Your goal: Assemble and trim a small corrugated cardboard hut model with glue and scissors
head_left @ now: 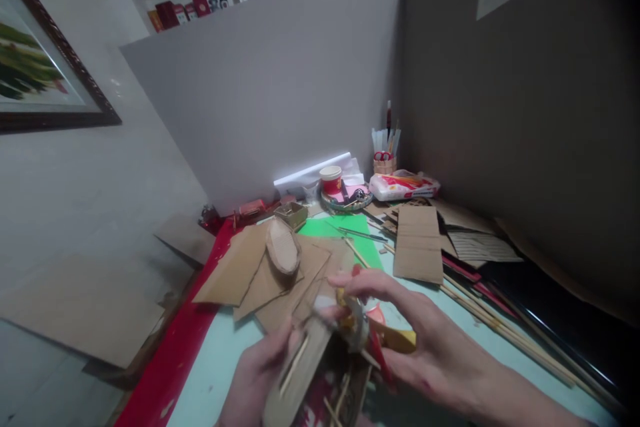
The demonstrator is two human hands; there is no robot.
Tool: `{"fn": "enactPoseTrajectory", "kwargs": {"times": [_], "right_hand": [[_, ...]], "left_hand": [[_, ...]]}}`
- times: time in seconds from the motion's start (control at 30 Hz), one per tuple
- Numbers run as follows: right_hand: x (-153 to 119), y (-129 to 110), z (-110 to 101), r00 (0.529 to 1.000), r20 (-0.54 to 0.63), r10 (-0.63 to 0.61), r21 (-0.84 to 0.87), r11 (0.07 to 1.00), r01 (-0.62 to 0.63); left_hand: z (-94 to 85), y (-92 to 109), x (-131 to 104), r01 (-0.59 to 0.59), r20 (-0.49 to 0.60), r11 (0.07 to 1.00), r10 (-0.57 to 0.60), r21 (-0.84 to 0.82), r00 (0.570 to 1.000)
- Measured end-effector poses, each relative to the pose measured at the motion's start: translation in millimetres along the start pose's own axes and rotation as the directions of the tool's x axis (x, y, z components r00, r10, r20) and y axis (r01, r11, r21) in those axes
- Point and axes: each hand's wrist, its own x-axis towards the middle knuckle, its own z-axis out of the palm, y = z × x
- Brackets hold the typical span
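My left hand (263, 370) is closed around a flat, pale strip (300, 373) with a rounded end, which slants up from the bottom edge. Close to its upper end, my right hand (410, 327) has its fingers wrapped round a yellow object (400, 338) with a grey part and red pieces; blur hides its exact form. Under the hands, partly covered, is a dark container (333, 390) with thin sticks in it. An oval cardboard piece (283, 247) rests on overlapping brown cardboard sheets (230, 267) beyond my left hand.
A green sheet (355, 223) lies mid-table. Behind it are a tray (327, 203) with a red cup (331, 180), a small box (291, 215), a pen holder (385, 165) and a white-red package (404, 185). Cardboard (419, 243) and long sticks (505, 330) are at the right.
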Motion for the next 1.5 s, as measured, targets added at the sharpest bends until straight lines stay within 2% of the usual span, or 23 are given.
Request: {"fn": "enactPoseTrajectory", "kwargs": {"times": [0.1, 0.17, 0.27, 0.33, 0.43, 0.53, 0.67, 0.77, 0.97, 1.13, 1.27, 1.5], "right_hand": [[3, 1, 0, 0.997, 0.0, 0.08, -0.073, 0.994, -0.08], [5, -1, 1, 0.995, -0.031, 0.097, -0.122, 0.988, -0.1], [7, -2, -2, 0.985, -0.138, 0.104, -0.238, 0.962, -0.135], [6, -1, -6, 0.973, -0.2, 0.111, -0.3, 0.939, -0.169], [3, -3, -11, 0.971, -0.215, 0.108, -0.354, 0.918, -0.18], [2, -12, -13, 0.985, -0.144, 0.094, -0.398, 0.906, -0.145], [2, -26, -8, 0.993, 0.004, 0.114, -0.472, 0.876, -0.098], [2, -28, -4, 0.987, 0.081, 0.136, -0.499, 0.863, -0.078], [-1, -23, -4, 0.992, 0.097, 0.077, -0.509, 0.86, -0.017], [-4, -23, -2, 0.993, 0.093, 0.072, -0.525, 0.851, -0.012], [-6, -22, -1, 0.995, 0.084, 0.053, -0.56, 0.828, 0.003], [-3, -19, -1, 0.998, 0.065, -0.016, -0.599, 0.799, 0.052]], "left_hand": [[2.0, 1, -4, 0.208, 0.024, 0.977, -0.207, -0.053, 0.978], [0.8, 1, -3, 0.271, 0.003, 0.96, -0.271, -0.073, 0.963], [-5.4, 1, 3, 0.222, -0.13, 0.975, -0.217, 0.027, 0.967], [-9.8, 1, 6, 0.145, -0.218, 0.979, -0.112, 0.146, 0.97], [-10.9, 4, 3, 0.027, -0.265, 0.978, 0.03, 0.207, 0.964], [-5.5, 9, -8, -0.019, -0.279, 0.964, 0.095, 0.265, 0.956], [0.5, 12, -15, -0.046, -0.292, 0.88, 0.206, 0.473, 0.934], [1.5, 11, -15, -0.071, -0.292, 0.829, 0.274, 0.555, 0.916], [-1.5, 13, -9, -0.037, -0.28, 0.81, 0.244, 0.585, 0.929], [-0.2, 15, -10, -0.009, -0.253, 0.867, 0.155, 0.498, 0.955], [2.1, 14, -11, 0.029, -0.284, 0.909, 0.1, 0.417, 0.954], [2.2, 15, -12, 0.058, -0.318, 0.864, 0.121, 0.501, 0.94]]}}
